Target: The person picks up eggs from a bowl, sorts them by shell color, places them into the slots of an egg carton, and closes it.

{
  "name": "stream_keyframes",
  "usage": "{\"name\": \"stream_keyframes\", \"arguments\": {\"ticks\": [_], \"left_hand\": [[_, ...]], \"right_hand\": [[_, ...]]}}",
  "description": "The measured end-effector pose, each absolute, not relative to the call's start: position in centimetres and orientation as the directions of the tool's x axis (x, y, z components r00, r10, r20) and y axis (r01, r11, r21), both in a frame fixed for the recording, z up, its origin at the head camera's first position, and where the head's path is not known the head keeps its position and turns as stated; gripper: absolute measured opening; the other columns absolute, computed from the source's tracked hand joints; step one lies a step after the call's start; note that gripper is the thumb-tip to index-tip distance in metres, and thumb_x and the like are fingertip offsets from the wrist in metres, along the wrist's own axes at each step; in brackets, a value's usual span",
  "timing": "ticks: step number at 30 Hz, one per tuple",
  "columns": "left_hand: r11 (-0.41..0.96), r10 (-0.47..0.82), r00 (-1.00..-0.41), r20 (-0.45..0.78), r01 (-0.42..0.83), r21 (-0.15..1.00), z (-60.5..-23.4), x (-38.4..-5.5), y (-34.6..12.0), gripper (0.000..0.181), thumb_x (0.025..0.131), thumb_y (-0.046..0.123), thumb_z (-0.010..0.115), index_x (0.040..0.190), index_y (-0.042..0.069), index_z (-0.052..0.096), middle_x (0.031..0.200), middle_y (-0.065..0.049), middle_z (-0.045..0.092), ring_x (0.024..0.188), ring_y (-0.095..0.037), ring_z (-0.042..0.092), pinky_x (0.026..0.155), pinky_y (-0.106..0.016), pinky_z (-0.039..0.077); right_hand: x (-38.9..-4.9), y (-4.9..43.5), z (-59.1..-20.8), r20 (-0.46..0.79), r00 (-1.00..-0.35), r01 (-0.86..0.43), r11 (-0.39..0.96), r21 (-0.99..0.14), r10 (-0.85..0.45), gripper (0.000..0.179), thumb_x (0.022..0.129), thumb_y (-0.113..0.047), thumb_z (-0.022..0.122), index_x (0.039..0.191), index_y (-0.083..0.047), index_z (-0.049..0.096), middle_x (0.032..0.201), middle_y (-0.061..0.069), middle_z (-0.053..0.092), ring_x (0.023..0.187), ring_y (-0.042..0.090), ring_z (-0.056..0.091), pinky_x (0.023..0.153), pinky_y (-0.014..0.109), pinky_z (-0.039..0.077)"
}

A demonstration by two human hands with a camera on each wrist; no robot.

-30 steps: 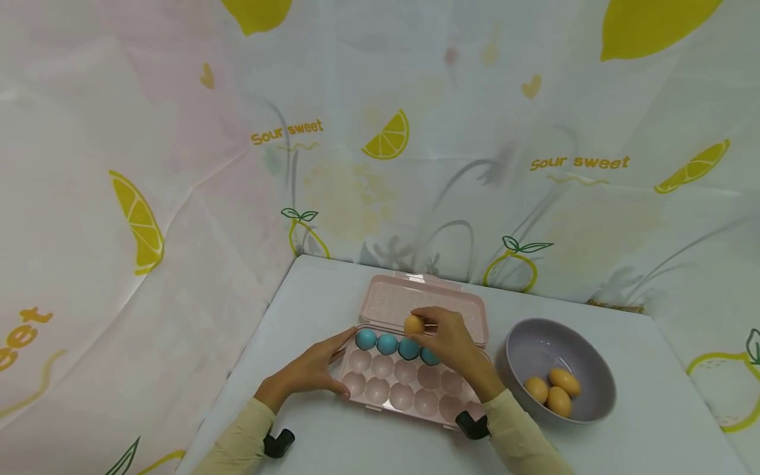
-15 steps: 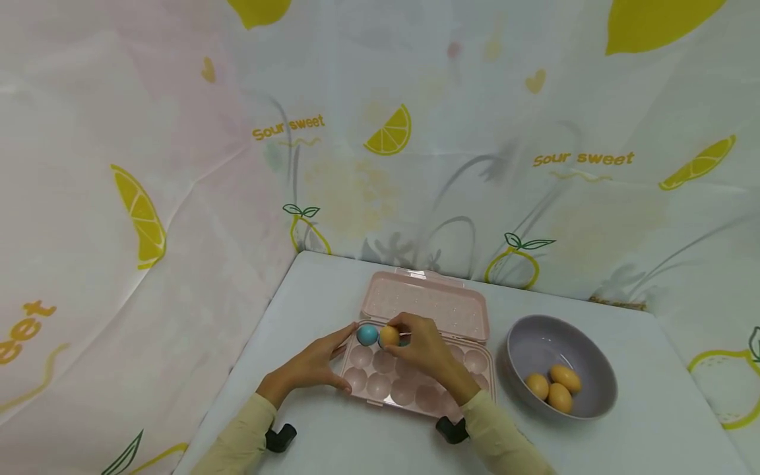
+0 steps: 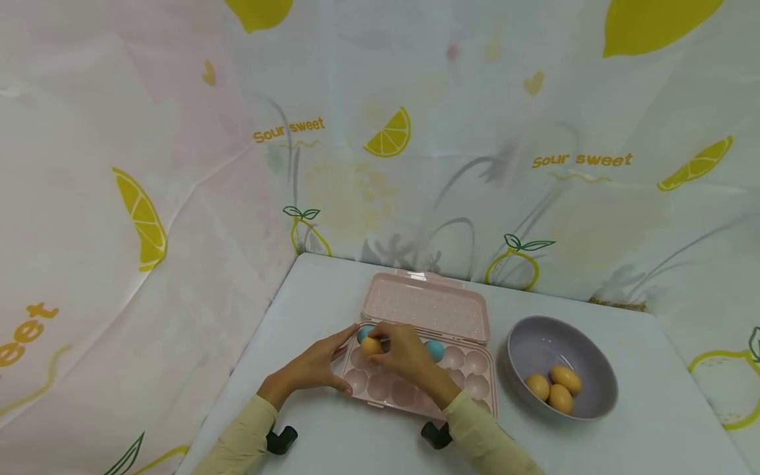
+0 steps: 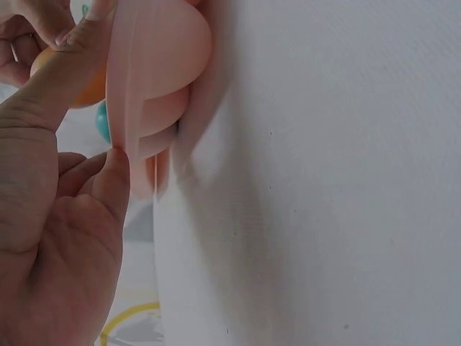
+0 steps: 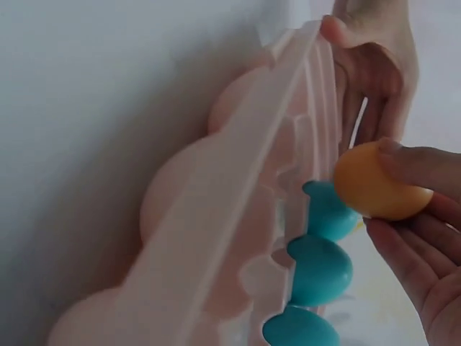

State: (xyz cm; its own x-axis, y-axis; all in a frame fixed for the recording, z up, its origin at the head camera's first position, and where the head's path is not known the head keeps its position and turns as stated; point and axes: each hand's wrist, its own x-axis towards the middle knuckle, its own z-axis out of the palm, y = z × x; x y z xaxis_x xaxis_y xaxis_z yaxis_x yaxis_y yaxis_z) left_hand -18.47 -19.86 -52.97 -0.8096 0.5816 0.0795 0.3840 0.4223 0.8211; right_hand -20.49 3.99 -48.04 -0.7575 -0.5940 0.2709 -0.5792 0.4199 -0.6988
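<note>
My right hand (image 3: pixel 406 356) pinches an orange-brown egg (image 3: pixel 371 346) between thumb and fingers, over the left end of a pink plastic egg carton (image 3: pixel 380 404). Blue eggs sit in the carton's back row; one blue egg (image 3: pixel 435 350) shows right of the hand, while others are partly covered by it. The right wrist view shows the held egg (image 5: pixel 374 180) close above a row of blue eggs (image 5: pixel 320 270). My left hand (image 3: pixel 309 368) grips the carton's left end, thumb at the front corner and fingers at the back corner.
The carton's lid (image 3: pixel 424 303) lies folded back behind it. To the right, a grey-purple bowl (image 3: pixel 534 343) contains three orange-brown eggs (image 3: pixel 565 379). A white table (image 3: pixel 332 442) carries everything, with lemon-printed sheeting (image 3: pixel 445 165) rising behind and at the left.
The right hand has carried the egg leftward along the back row of blue eggs, then a little toward the front. The left hand keeps its place on the carton.
</note>
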Motion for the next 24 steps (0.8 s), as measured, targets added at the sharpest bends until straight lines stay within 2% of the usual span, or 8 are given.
{"name": "stream_keyframes", "arguments": {"ticks": [14, 24], "left_hand": [[0.402, 0.590, -0.804, 0.073, 0.371, 0.837, -52.9, -18.4, -19.8, 0.121, 0.064, 0.027, 0.091, 0.155, 0.002, 0.015, 0.161, -0.012, 0.017, 0.145, -0.021, 0.020, 0.109, -0.027, 0.038], [0.412, 0.592, -0.801, 0.086, 0.392, 0.823, -53.0, -18.4, -19.9, 0.121, 0.064, 0.031, 0.090, 0.155, 0.001, 0.015, 0.160, -0.013, 0.019, 0.145, -0.022, 0.022, 0.109, -0.028, 0.038]], "right_hand": [[-20.1, 2.5, -49.1, 0.221, -0.777, -0.589, 0.557, -0.586, -0.589, 0.030, 0.074, -0.010, 0.085, 0.101, -0.010, 0.070, 0.094, -0.005, 0.067, 0.085, 0.006, 0.062, 0.077, 0.018, 0.055], [-19.7, 2.1, -49.6, 0.247, -0.794, -0.585, 0.588, -0.559, -0.556, 0.026, 0.073, -0.011, 0.085, 0.093, -0.011, 0.070, 0.083, -0.009, 0.062, 0.071, 0.004, 0.053, 0.062, 0.014, 0.050]]}}
